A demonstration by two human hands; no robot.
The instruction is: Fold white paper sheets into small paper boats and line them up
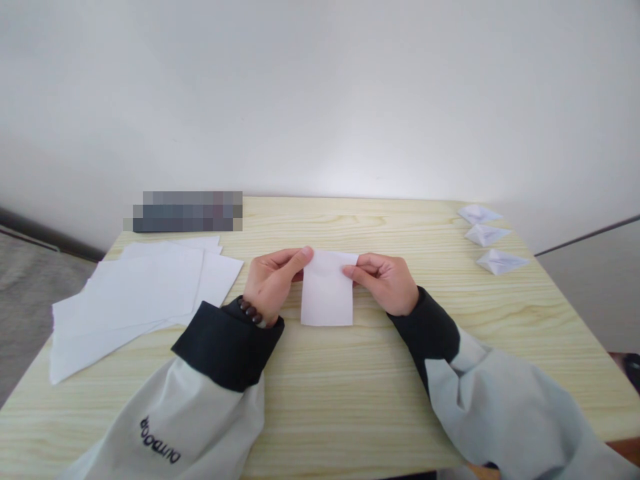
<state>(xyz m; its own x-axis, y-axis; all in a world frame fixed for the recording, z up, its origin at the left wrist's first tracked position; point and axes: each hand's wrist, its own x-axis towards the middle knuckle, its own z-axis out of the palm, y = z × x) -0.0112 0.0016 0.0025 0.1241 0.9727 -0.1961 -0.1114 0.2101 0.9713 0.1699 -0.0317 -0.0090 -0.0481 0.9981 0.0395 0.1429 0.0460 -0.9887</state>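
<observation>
White paper piece (327,297) sits directly between your two hands, its near edge reaching toward you below the grip. Your left hand (273,280) pinches it at the upper left corner, thumb on the front face, and your right hand (385,283) pinches it near the upper right edge, thumb in front and fingers behind — so both grips are gripping the same piece. Whether its lower edge touches the tabletop (320,400) you cannot tell from this angle. Left of your left grip, loose white sheets (145,287) lie overlapping and fanned at angles, near your cuff. Beyond those sheets, farther from you and to the left of the grip, lies a dark long object (187,217), blurred out by pixels. Well to the right of your right grip and farther back, three folded paper shapes (500,261) lie in a row, pointed ends toward the right. You wear a dark beaded bracelet (251,311) on the left wrist, just beside that grip — and black cuffs on pale sleeves (180,427).
</observation>
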